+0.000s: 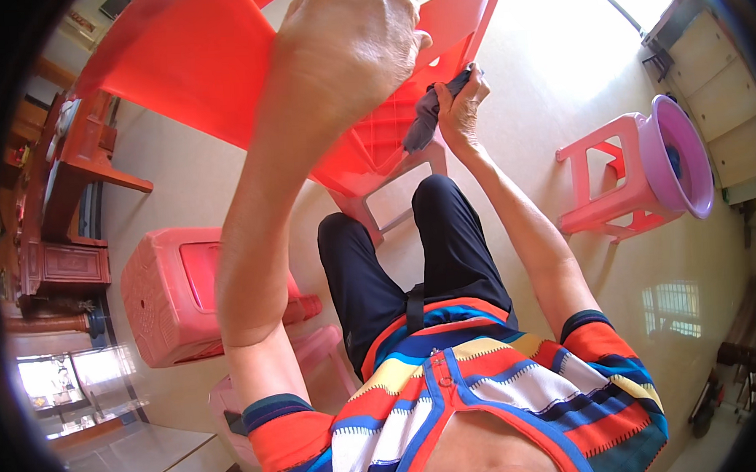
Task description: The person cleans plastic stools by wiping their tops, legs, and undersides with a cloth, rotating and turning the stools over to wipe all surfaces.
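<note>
A large red plastic stool (pixel 187 67) is tilted up in front of me, its ribbed inside partly showing. My left hand (pixel 351 47) is closed on an upper part of it, the fingers mostly hidden behind the back of the hand. In my right hand (pixel 461 109) is a dark grey cloth (pixel 425 121), pinched near the edge of a red leg and hanging down to the left. Beneath the red stool, a paler pink stool (pixel 355 215) stands near my knees.
At right, a purple basin (pixel 650 154) holding something blue sits on a pink stool (pixel 602 163). Another pink stool (pixel 172 295) lies at left, with a further pink stool (pixel 227 394) behind it. Carved wooden furniture (pixel 69 262) lines the far left.
</note>
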Tool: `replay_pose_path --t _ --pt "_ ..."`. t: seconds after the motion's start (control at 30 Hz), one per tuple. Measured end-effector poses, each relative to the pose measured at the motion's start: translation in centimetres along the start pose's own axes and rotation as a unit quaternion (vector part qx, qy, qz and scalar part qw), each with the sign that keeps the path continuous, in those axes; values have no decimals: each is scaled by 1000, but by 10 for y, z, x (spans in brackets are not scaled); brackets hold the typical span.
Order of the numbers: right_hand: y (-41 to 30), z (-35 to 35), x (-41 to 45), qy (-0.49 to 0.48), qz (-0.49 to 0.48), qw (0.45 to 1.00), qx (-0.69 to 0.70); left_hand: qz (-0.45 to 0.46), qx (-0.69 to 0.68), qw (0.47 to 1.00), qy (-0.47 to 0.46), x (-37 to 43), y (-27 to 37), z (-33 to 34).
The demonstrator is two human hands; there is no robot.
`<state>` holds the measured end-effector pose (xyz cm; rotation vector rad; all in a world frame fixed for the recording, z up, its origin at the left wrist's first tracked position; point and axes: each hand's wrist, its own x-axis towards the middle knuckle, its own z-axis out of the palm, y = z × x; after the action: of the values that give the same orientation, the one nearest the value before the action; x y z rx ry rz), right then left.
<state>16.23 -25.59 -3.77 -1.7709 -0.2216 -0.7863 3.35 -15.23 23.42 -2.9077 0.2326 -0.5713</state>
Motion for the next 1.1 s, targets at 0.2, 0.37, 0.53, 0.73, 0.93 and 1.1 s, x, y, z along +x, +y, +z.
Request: replay_pose_path --t 0.2,0.37,0.53,0.73,0.93,1.1 --pt "-36 -29 25 -22 48 998 15 80 -46 994 52 -10 -22 5" --pt "-61 -43 35 -13 -26 999 43 58 -67 996 -1 -15 -25 -5" --pt "-10 -18 -39 -71 -83 991 -81 15 -70 996 -55 -22 -3 -43" --pt "-20 -17 -89 -199 -82 971 -102 -31 -14 998 53 -33 0 -19" --pt "-66 -8 -128 -332 -98 938 -13 -11 -17 1000 4 -28 -2 -35" --pt "-59 -20 -113 -387 -174 906 -2 -53 -58 988 -135 -23 -1 -45"
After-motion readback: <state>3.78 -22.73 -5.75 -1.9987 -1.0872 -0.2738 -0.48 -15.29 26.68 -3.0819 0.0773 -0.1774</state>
